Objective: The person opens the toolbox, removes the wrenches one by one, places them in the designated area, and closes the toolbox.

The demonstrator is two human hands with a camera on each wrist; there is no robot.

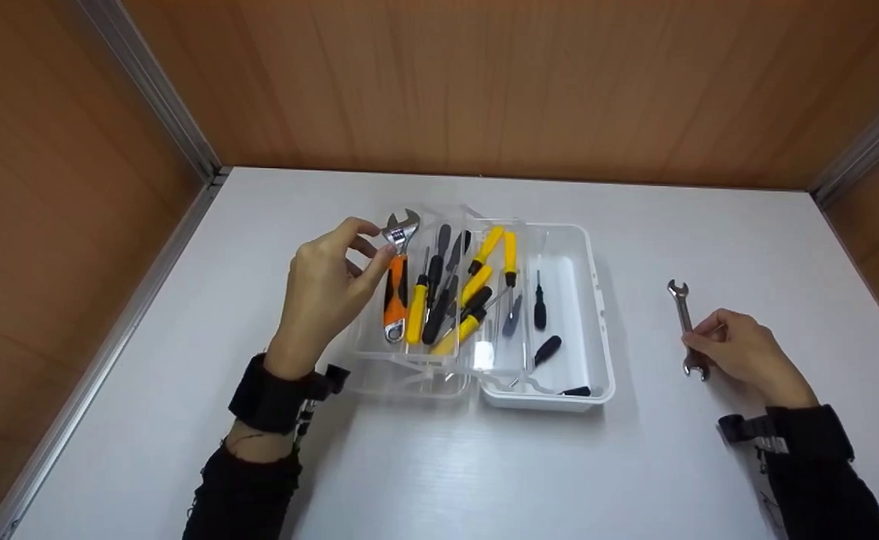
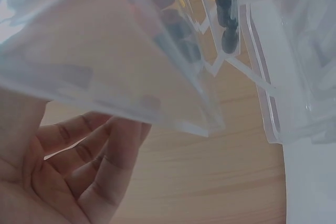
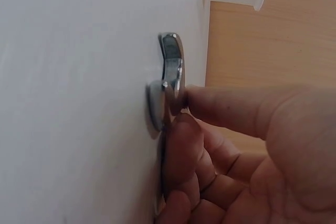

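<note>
An adjustable wrench (image 1: pixel 397 285) with an orange and black handle lies at the left end of a clear tray (image 1: pixel 379 352), its steel head up at the far rim. My left hand (image 1: pixel 331 281) is beside it, thumb and forefinger curled onto the neck just below the head. In the left wrist view the fingers (image 2: pixel 100 166) curl loosely under blurred clear plastic (image 2: pixel 173 108). On the right, my right hand (image 1: pixel 739 352) pinches the near end of a small silver open-ended spanner (image 1: pixel 684 315) lying on the table. The right wrist view shows its fingertips (image 3: pixel 184 129) closed on the spanner (image 3: pixel 172 77).
The tray holds several yellow and black screwdrivers (image 1: pixel 477 281). Joined to it on the right is the open toolbox base (image 1: pixel 597 300), with small black drivers (image 1: pixel 539 304) inside. White table (image 1: pixel 439 465), wooden walls behind and at both sides.
</note>
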